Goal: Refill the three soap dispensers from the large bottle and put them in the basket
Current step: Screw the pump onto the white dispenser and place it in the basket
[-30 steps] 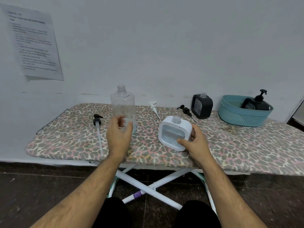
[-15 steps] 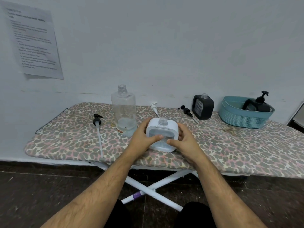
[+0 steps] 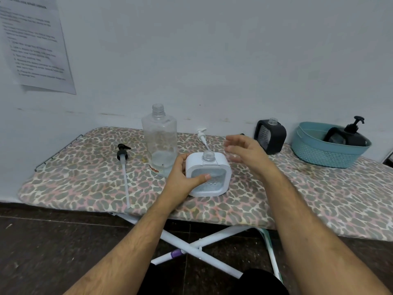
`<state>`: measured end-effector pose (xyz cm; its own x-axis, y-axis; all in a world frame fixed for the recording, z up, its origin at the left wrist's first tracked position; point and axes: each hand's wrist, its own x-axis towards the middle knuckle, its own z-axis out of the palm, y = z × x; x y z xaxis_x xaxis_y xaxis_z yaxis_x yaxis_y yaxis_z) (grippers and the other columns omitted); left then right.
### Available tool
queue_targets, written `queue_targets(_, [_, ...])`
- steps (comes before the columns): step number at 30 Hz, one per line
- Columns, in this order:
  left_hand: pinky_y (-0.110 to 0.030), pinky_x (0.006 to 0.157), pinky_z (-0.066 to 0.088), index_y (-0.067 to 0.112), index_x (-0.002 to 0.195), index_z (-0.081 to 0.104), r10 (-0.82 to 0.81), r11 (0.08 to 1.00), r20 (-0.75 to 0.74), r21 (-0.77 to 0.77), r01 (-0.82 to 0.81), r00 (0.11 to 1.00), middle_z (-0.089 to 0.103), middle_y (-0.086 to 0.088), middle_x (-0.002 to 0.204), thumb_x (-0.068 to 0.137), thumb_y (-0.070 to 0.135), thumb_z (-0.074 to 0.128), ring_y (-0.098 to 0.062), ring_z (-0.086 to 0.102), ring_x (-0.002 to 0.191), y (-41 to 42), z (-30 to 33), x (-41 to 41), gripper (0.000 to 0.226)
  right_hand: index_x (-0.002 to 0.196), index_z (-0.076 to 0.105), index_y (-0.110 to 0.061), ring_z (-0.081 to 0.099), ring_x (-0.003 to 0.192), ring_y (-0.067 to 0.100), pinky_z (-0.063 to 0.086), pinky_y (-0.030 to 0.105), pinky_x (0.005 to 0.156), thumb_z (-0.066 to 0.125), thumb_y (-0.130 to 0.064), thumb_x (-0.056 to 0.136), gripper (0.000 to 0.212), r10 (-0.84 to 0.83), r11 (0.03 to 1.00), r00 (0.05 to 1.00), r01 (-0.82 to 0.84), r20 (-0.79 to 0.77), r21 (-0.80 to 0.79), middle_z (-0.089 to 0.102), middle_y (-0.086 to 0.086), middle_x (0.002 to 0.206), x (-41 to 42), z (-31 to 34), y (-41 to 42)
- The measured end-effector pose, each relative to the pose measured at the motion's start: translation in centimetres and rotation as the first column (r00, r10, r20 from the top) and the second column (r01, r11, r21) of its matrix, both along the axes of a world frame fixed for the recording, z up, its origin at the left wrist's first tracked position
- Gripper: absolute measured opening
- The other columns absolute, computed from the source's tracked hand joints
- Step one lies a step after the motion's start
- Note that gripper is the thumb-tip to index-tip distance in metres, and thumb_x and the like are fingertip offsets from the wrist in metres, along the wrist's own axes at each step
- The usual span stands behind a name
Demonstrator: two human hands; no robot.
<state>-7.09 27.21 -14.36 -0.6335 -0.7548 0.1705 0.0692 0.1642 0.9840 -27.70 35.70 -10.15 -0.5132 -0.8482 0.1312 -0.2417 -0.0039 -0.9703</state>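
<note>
White dispenser (image 3: pixel 209 174) upright on the ironing board (image 3: pixel 319 199), neck open, pump off, just right of the large bottle (image 3: pixel 159 141) — gripped at its left side by the left hand (image 3: pixel 180 179), thumb pressed across the front window. Right hand (image 3: pixel 246 154) lifted free just right of and behind the white dispenser, fingers loose and spread, holding nothing; blurred, so likely mid-reach. White pump (image 3: pixel 203 138) lying just behind the white dispenser, near that hand. Black dispenser (image 3: pixel 270 136), also uncapped, well to the right of the white one; beyond it the basket (image 3: pixel 327 154) with a capped black dispenser (image 3: pixel 348 137) inside. Black pump (image 3: pixel 123 165) lying left of the large bottle, itself uncapped and nearly empty.

Step in hand, at a guess: white dispenser apparently filled, capping next — calls for taking the white pump, threading its tube into the neck, screwing down while the left hand steadies.

Printed sheet (image 3: pixel 36 43) on the wall, text too blurred to read; no brand legible anywhere.
</note>
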Motion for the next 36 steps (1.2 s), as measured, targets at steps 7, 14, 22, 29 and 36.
queue_targets(7, [-0.022, 0.080, 0.054, 0.029, 0.126, 0.053, -0.040, 0.999, 0.027, -0.006, 0.040, 0.999, 0.067, 0.007, 0.115, 0.071, 0.014, 0.086, -0.005, 0.066, 0.100, -0.4, -0.5, 0.1, 0.065, 0.109, 0.067, -0.017, 0.069, 0.095, 0.019, 0.057, 0.037, 0.077, 0.066, -0.016, 0.092, 0.017, -0.104, 0.992, 0.989, 0.111, -0.105, 0.057, 0.069, -0.001, 0.100, -1.6, -0.8, -6.6])
queue_targets(14, [-0.019, 0.077, 0.055, 0.035, 0.120, 0.054, -0.036, 0.999, 0.049, 0.025, 0.035, 0.998, 0.067, 0.010, 0.110, 0.071, 0.012, 0.086, -0.002, 0.066, 0.095, -0.6, -0.6, 0.2, 0.063, 0.095, 0.070, -0.012, 0.067, 0.079, 0.016, 0.048, 0.023, 0.056, 0.067, -0.019, 0.091, 0.009, -0.149, 0.974, 0.962, 0.183, -0.228, 0.134, 0.068, 0.000, 0.085, -3.8, -2.0, -12.1])
queue_targets(22, [-0.027, 0.082, 0.057, 0.046, 0.110, 0.056, -0.061, 0.998, 0.044, 0.016, 0.060, 0.997, 0.068, 0.019, 0.105, 0.067, 0.019, 0.089, -0.005, 0.067, 0.097, -0.9, -0.9, 0.2, 0.060, 0.069, 0.064, 0.003, 0.058, 0.060, 0.023, 0.046, 0.034, 0.059, 0.071, -0.042, 0.085, 0.048, -0.149, 0.943, 0.949, 0.222, -0.279, 0.250, 0.066, 0.016, 0.067, -4.9, -2.5, -16.7])
queue_targets(29, [-0.030, 0.085, 0.057, 0.044, 0.111, 0.057, -0.065, 0.998, 0.044, 0.009, 0.065, 0.997, 0.068, 0.018, 0.108, 0.061, 0.027, 0.087, -0.006, 0.066, 0.100, -1.1, -1.2, 0.0, 0.060, 0.058, 0.050, -0.010, 0.044, 0.049, 0.018, 0.031, 0.029, 0.047, 0.074, -0.046, 0.081, 0.050, -0.072, 0.864, 0.898, 0.274, -0.434, 0.423, 0.046, 0.003, 0.053, -4.2, -2.6, -18.5])
queue_targets(36, [-0.033, 0.085, 0.057, 0.042, 0.114, 0.057, -0.053, 0.998, 0.043, 0.018, 0.052, 0.998, 0.068, 0.016, 0.108, 0.062, 0.026, 0.087, -0.007, 0.067, 0.100, -1.1, -1.1, 0.1, 0.062, 0.064, 0.052, -0.010, 0.046, 0.051, 0.022, 0.036, 0.028, 0.054, 0.079, -0.027, 0.079, 0.035, -0.138, 0.933, 0.989, 0.150, -0.058, 0.327, 0.053, 0.015, 0.066, -4.3, -2.1, -16.1])
